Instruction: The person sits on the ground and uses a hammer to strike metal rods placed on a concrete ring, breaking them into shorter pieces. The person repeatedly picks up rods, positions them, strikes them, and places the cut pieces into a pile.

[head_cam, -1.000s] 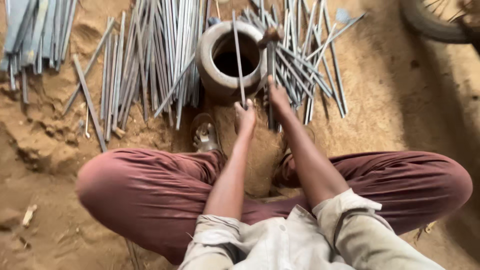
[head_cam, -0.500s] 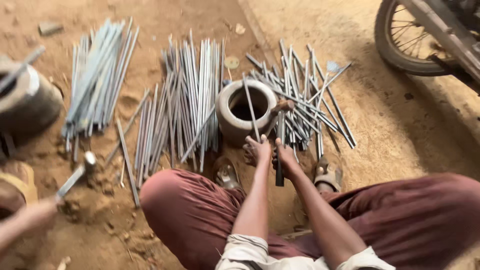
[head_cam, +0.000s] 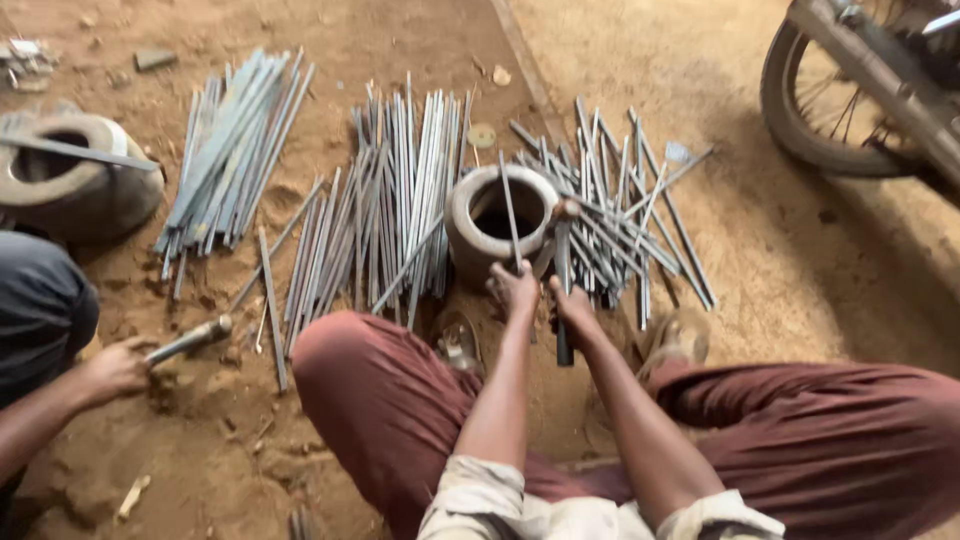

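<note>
Now the left hand [head_cam: 515, 290] pinches a thin metal rod [head_cam: 509, 210] leaning in the clay pot [head_cam: 500, 222] while the right hand [head_cam: 572, 305] closes around a hammer [head_cam: 563, 270], and a glancing blow could crack that rim.

Grey thin metal rods [head_cam: 400, 200]: dull steel, faint sheen. Round grey clay-like pot [head_cam: 497, 228]: rough, matt, chipped rim. Reddish-brown sandy ground [head_cam: 760, 260]: loose, grainy. Maroon cloth trousers [head_cam: 400, 410]: soft, matt. Dark metal hammer [head_cam: 562, 290]: head worn, handle dull. Black rubber motorcycle tyre [head_cam: 790, 130]: matt, dusty.
</note>
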